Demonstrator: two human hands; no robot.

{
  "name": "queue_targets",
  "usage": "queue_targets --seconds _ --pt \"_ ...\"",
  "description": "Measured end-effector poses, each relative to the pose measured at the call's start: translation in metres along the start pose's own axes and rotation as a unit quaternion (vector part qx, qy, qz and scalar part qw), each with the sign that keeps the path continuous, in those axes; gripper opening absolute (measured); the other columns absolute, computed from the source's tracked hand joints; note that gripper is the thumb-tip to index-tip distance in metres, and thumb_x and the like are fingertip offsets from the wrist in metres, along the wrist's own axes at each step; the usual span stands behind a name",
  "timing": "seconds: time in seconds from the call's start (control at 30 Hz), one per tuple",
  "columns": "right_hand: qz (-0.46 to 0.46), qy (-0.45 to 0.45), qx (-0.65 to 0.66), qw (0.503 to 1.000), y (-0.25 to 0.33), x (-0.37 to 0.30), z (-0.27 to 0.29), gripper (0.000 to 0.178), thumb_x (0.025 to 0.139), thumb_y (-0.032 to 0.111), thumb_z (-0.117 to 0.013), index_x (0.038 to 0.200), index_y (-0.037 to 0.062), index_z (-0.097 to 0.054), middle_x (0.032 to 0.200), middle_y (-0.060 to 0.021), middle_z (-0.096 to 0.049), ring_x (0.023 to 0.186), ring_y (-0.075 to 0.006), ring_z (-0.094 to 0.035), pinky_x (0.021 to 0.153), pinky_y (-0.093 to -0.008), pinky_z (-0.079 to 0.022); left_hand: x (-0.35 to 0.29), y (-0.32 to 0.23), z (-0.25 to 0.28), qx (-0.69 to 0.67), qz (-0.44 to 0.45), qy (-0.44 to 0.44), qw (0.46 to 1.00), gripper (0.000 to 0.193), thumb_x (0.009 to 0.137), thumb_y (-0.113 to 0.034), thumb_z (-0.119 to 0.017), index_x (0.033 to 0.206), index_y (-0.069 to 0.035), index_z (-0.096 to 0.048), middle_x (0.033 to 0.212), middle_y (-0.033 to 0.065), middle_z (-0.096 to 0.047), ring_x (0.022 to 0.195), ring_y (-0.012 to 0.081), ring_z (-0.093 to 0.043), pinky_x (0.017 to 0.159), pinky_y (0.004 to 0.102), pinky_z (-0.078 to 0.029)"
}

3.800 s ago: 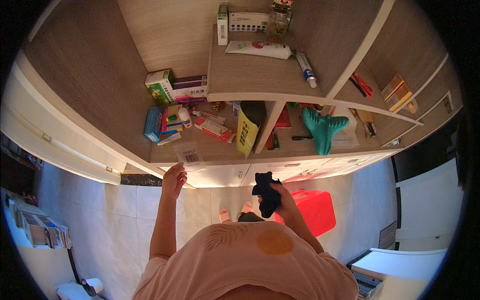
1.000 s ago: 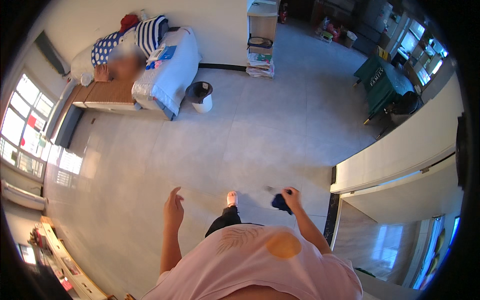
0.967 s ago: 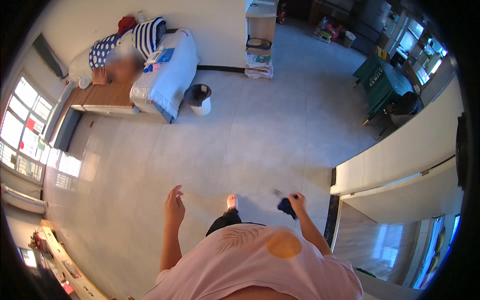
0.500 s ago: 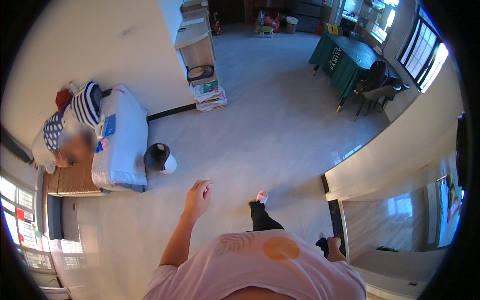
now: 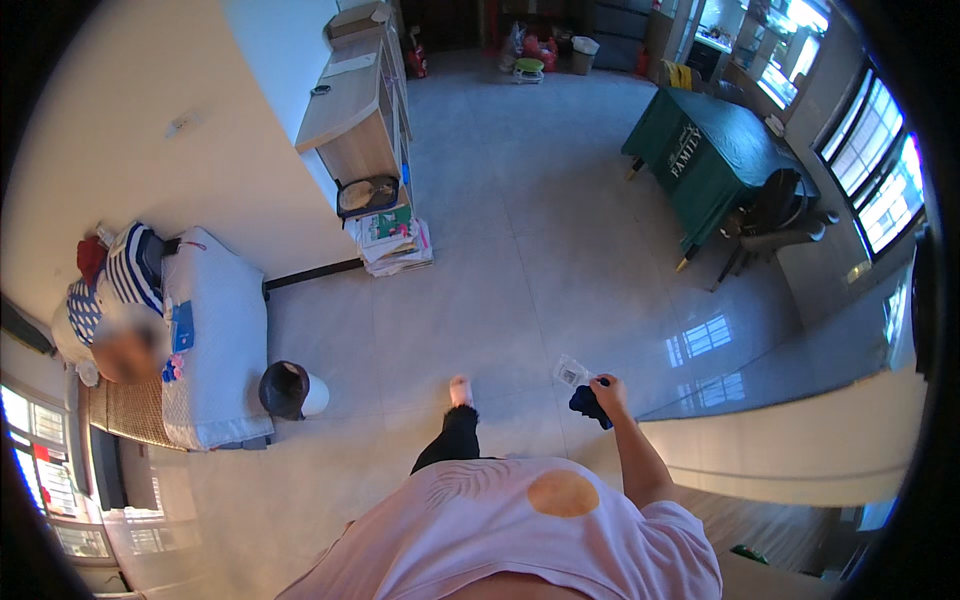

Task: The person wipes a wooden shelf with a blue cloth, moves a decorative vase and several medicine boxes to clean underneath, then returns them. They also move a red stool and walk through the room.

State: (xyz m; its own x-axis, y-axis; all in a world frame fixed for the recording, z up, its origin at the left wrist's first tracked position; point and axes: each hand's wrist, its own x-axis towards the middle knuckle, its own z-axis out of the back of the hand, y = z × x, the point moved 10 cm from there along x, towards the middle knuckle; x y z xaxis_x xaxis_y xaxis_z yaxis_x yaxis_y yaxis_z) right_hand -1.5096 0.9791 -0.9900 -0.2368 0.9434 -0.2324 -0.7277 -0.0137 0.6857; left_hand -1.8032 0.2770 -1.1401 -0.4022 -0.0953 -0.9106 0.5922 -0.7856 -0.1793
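My right hand (image 5: 612, 396) is out in front of me on the right, fingers closed. A bunched dark blue cloth (image 5: 590, 404) hangs from it; its exact kind is not plain. At the fingertips a see-through plastic wrapper (image 5: 570, 371) with a small printed patch sticks out to the left. My left hand is out of sight beside my body. Below, my bare foot (image 5: 460, 391) steps forward on the grey tiles.
A white-covered sofa (image 5: 215, 350), a person lying there, and a brown-and-white bin (image 5: 287, 391) stand left. Stacked papers (image 5: 396, 245) lie beside a wooden cabinet (image 5: 345, 115). A green-covered table (image 5: 735, 125) and a dark chair (image 5: 770, 235) are at right. A wall (image 5: 780, 440) runs close by.
I have moved forward across the floor. My right hand has swung up and forward with the cloth and wrapper; my left hand has dropped back out of view. A different foot leads.
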Motion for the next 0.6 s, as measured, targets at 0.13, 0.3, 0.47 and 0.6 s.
queue_targets --seconds 0.13,0.3,0.47,0.6 --pt "-0.1 0.023 0.046 0.994 -0.061 0.076 -0.029 0.03 0.068 0.027 -0.064 0.084 0.0023 -0.065 0.078 -0.0183 -0.064 0.076 -0.0298 -0.063 0.067 -0.0358 -0.047 0.036 -0.103 0.002 -0.055 0.031 -0.015 0.998 0.02 0.077 -0.011 -0.058 0.096 -0.007 -0.054 0.084 0.0069 -0.057 0.073 0.0181 -0.057 0.057 0.0332 -0.047" --pt "-0.259 -0.032 -0.108 0.959 -0.106 0.088 0.007 0.028 0.065 0.021 -0.063 0.085 0.0014 -0.066 0.085 -0.0185 -0.065 0.083 -0.0276 -0.063 0.074 -0.0372 -0.048 0.109 -0.388 0.007 -0.171 -0.076 -0.069 0.98 0.027 0.077 -0.011 -0.057 0.103 -0.009 -0.052 0.092 0.0062 -0.056 0.079 0.0189 -0.056 0.062 0.0345 -0.048" --pt "-0.416 -0.078 -0.001 0.906 -0.056 0.097 0.048 0.035 0.064 0.015 -0.061 0.094 -0.0034 -0.063 0.092 -0.0186 -0.064 0.086 -0.03 -0.062 0.076 -0.0338 -0.048 0.125 -0.74 -0.053 -0.096 -0.339 -0.025 0.935 0.037 0.073 -0.012 -0.057 0.11 -0.013 -0.054 0.097 0.008 -0.058 0.083 0.0188 -0.057 0.066 0.0344 -0.048" --pt "-0.451 -0.107 -0.005 0.886 -0.073 0.167 0.04 0.033 0.064 0.015 -0.061 0.091 -0.0052 -0.063 0.09 -0.0183 -0.064 0.083 -0.0298 -0.062 0.074 -0.0352 -0.047 0.019 -0.947 -0.152 0.175 -0.513 -0.051 0.839 0.033 0.066 -0.009 -0.06 0.1 -0.009 -0.061 0.079 0.0066 -0.063 0.074 0.0182 -0.06 0.064 0.032 -0.048"
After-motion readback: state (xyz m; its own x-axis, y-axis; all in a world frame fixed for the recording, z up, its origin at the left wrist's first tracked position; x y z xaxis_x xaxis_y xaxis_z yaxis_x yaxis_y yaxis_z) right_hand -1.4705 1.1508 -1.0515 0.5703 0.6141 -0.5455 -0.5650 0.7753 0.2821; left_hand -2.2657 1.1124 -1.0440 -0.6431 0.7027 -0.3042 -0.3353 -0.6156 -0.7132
